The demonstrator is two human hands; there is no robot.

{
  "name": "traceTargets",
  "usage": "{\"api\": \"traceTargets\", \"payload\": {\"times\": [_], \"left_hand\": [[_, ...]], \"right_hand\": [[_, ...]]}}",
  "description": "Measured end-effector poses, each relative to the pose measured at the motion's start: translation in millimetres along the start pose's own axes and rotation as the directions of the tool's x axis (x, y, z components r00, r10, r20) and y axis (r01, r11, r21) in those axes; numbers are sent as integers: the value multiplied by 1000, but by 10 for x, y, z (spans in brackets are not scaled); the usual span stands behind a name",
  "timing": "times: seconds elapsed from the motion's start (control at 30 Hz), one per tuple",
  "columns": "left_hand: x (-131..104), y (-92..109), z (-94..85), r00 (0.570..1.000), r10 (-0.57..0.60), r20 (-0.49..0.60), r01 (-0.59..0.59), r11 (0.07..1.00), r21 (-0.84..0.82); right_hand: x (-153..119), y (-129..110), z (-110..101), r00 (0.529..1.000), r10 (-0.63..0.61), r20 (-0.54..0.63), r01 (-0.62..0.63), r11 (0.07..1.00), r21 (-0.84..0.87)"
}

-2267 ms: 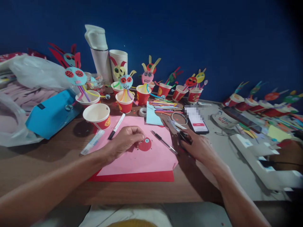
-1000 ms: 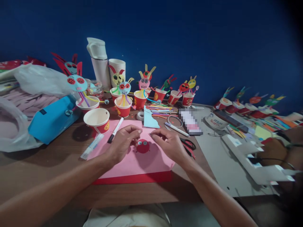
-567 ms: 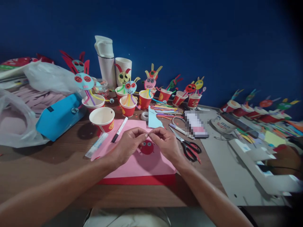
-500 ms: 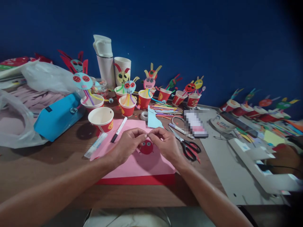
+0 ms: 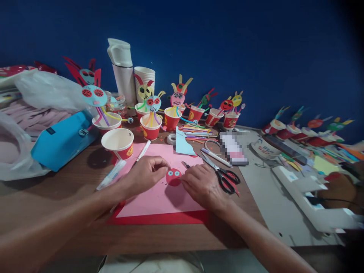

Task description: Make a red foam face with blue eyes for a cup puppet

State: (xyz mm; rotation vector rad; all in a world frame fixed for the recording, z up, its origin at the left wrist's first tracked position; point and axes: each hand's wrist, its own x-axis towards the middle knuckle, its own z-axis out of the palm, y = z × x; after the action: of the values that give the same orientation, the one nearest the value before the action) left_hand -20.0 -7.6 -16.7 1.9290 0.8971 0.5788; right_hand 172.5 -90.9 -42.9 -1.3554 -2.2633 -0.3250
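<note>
A red paper circle with two pale eyes (image 5: 173,178) lies on the pink paper (image 5: 142,207). Thumb and forefinger of my left hand (image 5: 146,173) come together just left of the circle; anything between them is too small to make out. My right hand (image 5: 203,185) is lowered at the circle's right edge, its fingers bent and pressed together, their tips partly hidden. A thin dark pointed tip (image 5: 185,164) shows just above its knuckles. Black-handled scissors (image 5: 226,178) lie right of that hand. A white marker (image 5: 142,151) rests behind my left hand.
A paper cup (image 5: 118,142) stands at the left of the pink paper, near a clear tube (image 5: 110,175). Behind are several cups with paper-faced figures (image 5: 150,129), colored sticks (image 5: 197,131), a tape roll (image 5: 171,139) and light-blue paper (image 5: 183,143). A phone (image 5: 233,148) lies right.
My hands, whose fingertips met above the red circle, have parted. The left has moved slightly left; the right has come down to the circle's right side. The circle is now more exposed.
</note>
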Motion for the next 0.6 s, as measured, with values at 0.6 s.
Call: {"api": "traceTargets", "payload": {"times": [0.6], "left_hand": [[-303,-164,141,783,390,484,-604,663,443]], "right_hand": [[-365,-82,-61,956,-140,259,125,990,72]]}}
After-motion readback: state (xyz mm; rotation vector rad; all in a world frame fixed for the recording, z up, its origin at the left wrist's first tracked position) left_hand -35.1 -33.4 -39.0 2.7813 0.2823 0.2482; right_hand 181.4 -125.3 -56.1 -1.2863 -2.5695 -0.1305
